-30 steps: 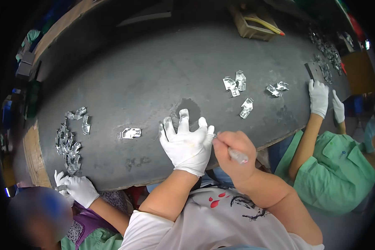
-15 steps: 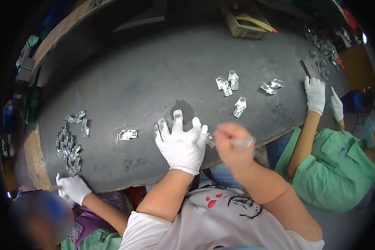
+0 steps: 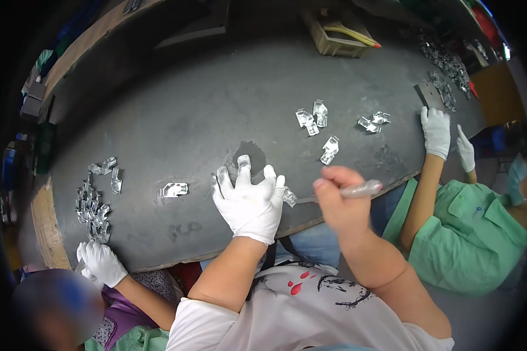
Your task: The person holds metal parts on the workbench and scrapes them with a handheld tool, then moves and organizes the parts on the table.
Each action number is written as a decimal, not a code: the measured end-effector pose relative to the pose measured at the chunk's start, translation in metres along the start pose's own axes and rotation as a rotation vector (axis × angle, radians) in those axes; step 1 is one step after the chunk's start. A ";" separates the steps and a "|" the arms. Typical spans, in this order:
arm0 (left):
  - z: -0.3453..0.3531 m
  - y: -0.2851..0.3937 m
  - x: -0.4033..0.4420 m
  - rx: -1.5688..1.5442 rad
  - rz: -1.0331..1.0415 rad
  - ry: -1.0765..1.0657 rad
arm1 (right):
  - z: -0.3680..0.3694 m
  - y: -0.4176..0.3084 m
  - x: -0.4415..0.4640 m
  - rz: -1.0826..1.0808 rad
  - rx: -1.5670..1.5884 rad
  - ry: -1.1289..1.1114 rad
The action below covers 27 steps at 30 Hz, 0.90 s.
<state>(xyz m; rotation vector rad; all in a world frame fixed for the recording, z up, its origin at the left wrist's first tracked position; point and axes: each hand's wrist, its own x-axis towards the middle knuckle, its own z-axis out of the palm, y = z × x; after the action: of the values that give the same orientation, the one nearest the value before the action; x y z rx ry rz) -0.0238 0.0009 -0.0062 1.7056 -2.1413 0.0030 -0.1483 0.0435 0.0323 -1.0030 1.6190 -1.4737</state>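
Since the earlier frame, the right hand (image 3: 344, 199) had turned, bringing the clear-handled tool (image 3: 363, 189) nearly level. At the far left, a cluster of metal parts (image 3: 91, 205) lay on the tabletop (image 3: 216, 105), with a co-worker's gloved hands (image 3: 102, 263) just below. Farther right lay a single bracket (image 3: 174, 189). Next came the gloved left hand (image 3: 247, 206), palm down near a dark patch (image 3: 250, 157), its fingers spread apart. Just beside its thumb sat a metal piece (image 3: 288, 197); whether they touched, I could not tell. The tool's tip pointed left at that piece, its handle clamped in the bare right hand's closed fingers. Beyond, loose brackets (image 3: 329, 150) lay below a bin (image 3: 339, 42) bearing a yellow rod (image 3: 351, 35). Another worker's gloved hands (image 3: 436, 131) were farthest right, one at a flat block (image 3: 430, 95).
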 end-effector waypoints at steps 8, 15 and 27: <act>0.000 -0.002 0.000 -0.024 -0.050 -0.152 | 0.018 -0.004 -0.011 -0.696 -0.613 -0.230; -0.001 0.000 -0.001 -0.037 -0.037 -0.142 | 0.008 0.007 0.020 0.153 -0.130 0.075; -0.004 0.002 0.001 0.019 -0.008 -0.059 | 0.005 0.007 0.010 0.132 0.126 -0.057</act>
<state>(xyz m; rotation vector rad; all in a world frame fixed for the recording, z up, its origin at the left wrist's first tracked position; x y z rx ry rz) -0.0251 0.0017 -0.0020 1.7451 -2.1839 -0.0303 -0.1486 0.0322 0.0249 -0.8437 1.5025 -1.4260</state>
